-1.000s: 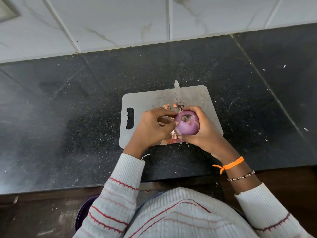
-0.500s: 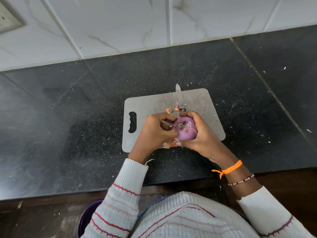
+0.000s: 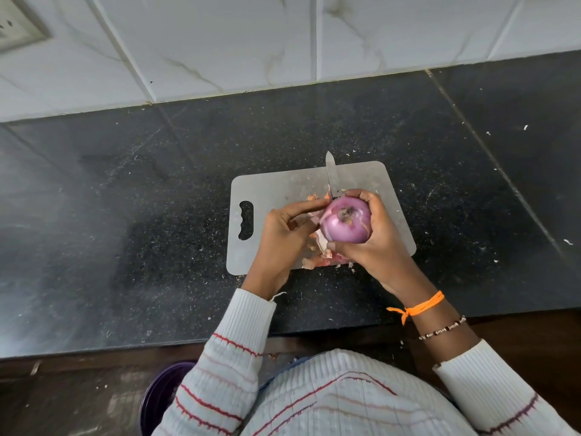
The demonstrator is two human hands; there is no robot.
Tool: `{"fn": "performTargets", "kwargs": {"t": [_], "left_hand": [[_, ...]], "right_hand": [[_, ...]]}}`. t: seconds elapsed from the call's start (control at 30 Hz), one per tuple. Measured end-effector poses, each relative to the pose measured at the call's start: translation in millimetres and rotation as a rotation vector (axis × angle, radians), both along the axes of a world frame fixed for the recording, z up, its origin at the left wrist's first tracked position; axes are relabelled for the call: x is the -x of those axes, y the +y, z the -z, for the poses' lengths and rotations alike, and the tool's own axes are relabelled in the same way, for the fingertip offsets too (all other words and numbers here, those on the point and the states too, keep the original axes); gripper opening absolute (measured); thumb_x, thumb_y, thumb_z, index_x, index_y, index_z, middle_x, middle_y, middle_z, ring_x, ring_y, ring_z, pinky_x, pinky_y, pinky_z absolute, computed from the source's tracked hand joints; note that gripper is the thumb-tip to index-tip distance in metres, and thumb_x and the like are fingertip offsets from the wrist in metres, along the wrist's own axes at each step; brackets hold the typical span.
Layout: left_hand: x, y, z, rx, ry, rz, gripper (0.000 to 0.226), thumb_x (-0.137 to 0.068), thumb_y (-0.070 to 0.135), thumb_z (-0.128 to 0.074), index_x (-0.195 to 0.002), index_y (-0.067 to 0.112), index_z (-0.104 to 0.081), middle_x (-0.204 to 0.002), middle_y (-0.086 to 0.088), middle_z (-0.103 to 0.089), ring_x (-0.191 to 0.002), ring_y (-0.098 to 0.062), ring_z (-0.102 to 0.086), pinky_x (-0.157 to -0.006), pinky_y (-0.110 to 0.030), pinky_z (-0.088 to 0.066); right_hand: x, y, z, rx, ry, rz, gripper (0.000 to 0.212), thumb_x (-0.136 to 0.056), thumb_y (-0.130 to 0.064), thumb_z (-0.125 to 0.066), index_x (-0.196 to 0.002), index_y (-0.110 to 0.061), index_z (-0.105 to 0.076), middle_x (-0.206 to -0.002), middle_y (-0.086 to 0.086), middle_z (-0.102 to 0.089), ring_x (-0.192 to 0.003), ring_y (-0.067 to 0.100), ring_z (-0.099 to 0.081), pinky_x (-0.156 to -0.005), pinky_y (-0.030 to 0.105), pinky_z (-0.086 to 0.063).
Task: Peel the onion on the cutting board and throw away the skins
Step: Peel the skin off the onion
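A purple onion [image 3: 347, 220] is held just above the grey cutting board [image 3: 276, 187], its root end facing up. My right hand [image 3: 374, 240] grips it from the right and below. My left hand [image 3: 283, 234] is at the onion's left side, thumb and forefinger pinching a pale strip of skin [image 3: 314, 215] that still hangs on the onion. Loose papery skins [image 3: 317, 256] lie on the board under my hands. A knife blade [image 3: 330, 174] sticks out behind the onion; its handle is hidden.
The board lies on a dark speckled counter [image 3: 157, 215] backed by white marble-look tiles [image 3: 220, 42]. A purple bin [image 3: 160, 394] stands on the floor below the counter's front edge at lower left. Small scraps dot the counter to the right.
The onion has turned in my right hand, showing more of its smooth side. My left fingers have shifted up along the onion's left side, drawing the skin strip away from it.
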State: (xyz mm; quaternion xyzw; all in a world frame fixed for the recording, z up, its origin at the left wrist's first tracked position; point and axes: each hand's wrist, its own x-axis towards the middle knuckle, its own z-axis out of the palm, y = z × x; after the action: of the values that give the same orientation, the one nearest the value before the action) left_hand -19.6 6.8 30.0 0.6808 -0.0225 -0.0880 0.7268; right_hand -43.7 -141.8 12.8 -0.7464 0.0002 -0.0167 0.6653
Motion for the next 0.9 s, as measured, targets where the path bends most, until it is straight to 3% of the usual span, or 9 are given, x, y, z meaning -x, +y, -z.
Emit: {"fn": "performTargets", "kwargs": {"t": [0.1, 0.27, 0.4, 0.5, 0.63, 0.8, 0.9], "left_hand": [[3, 0, -4, 0.142, 0.036, -0.023, 0.021, -0.092, -0.001, -0.049, -0.108, -0.001, -0.064, -0.105, -0.009, -0.068, -0.091, -0.015, -0.068, -0.075, -0.023, -0.054], [0, -6, 0, -0.204, -0.141, -0.062, 0.014, -0.077, 0.013, -0.073, -0.090, 0.018, -0.068, -0.094, -0.001, -0.070, -0.085, -0.018, -0.068, -0.073, -0.031, -0.056], [-3, -7, 5, -0.296, -0.192, -0.134, 0.013, -0.085, 0.010, -0.064, -0.078, 0.021, -0.062, -0.080, 0.001, -0.066, -0.066, -0.016, -0.061, -0.061, -0.032, -0.050], [-2, -11, 4, -0.206, -0.058, -0.143, 0.006, -0.088, 0.010, -0.062, -0.082, 0.011, -0.063, -0.074, -0.002, -0.064, -0.056, -0.010, -0.059, -0.057, -0.035, -0.051], [-3, -14, 7, -0.117, 0.053, -0.187, 0.008, -0.088, 0.010, -0.061, -0.081, 0.009, -0.064, -0.082, -0.009, -0.066, -0.082, -0.034, -0.065, -0.074, -0.050, -0.055], [-2, -14, 3, 0.072, 0.249, -0.203, 0.010, -0.092, 0.008, -0.054, -0.085, 0.004, -0.060, -0.082, -0.010, -0.063, -0.069, -0.020, -0.064, -0.054, -0.029, -0.055], [0, -13, 0, 0.226, 0.365, -0.198, 0.011, -0.093, 0.009, -0.052, -0.087, 0.003, -0.058, -0.073, -0.008, -0.063, -0.057, -0.012, -0.064, -0.045, -0.024, -0.052]], "right_hand": [[-2, -1, -2, -0.055, -0.013, 0.023, 0.077, -0.060, 0.002, -0.083, -0.119, -0.027, -0.043, -0.119, -0.007, -0.052, -0.112, 0.011, -0.056, -0.091, 0.029, -0.051], [-1, 0, 4, -0.052, -0.003, -0.014, 0.076, -0.063, 0.006, -0.081, -0.123, -0.021, -0.042, -0.121, -0.003, -0.053, -0.110, 0.008, -0.058, -0.090, 0.026, -0.051], [-1, 2, 7, -0.036, -0.009, -0.025, 0.077, -0.061, 0.004, -0.082, -0.124, -0.016, -0.044, -0.120, -0.010, -0.051, -0.110, 0.001, -0.055, -0.092, 0.022, -0.049], [-2, 1, 10, -0.037, -0.022, -0.026, 0.076, -0.062, 0.004, -0.082, -0.125, -0.015, -0.044, -0.123, -0.009, -0.050, -0.112, 0.002, -0.054, -0.094, 0.024, -0.048], [-3, -1, 14, -0.061, -0.016, -0.047, 0.076, -0.063, 0.002, -0.081, -0.127, -0.014, -0.043, -0.126, -0.005, -0.050, -0.116, 0.007, -0.053, -0.096, 0.028, -0.048], [-4, 2, 15, -0.124, -0.032, -0.061, 0.074, -0.058, -0.007, -0.079, -0.123, -0.021, -0.044, -0.126, -0.004, -0.050, -0.117, 0.008, -0.053, -0.093, 0.025, -0.049], [-5, 4, 18, -0.223, -0.042, -0.050, 0.072, -0.058, -0.001, -0.077, -0.117, -0.028, -0.047, -0.124, -0.004, -0.051, -0.118, 0.011, -0.053, -0.093, 0.028, -0.049]]}}
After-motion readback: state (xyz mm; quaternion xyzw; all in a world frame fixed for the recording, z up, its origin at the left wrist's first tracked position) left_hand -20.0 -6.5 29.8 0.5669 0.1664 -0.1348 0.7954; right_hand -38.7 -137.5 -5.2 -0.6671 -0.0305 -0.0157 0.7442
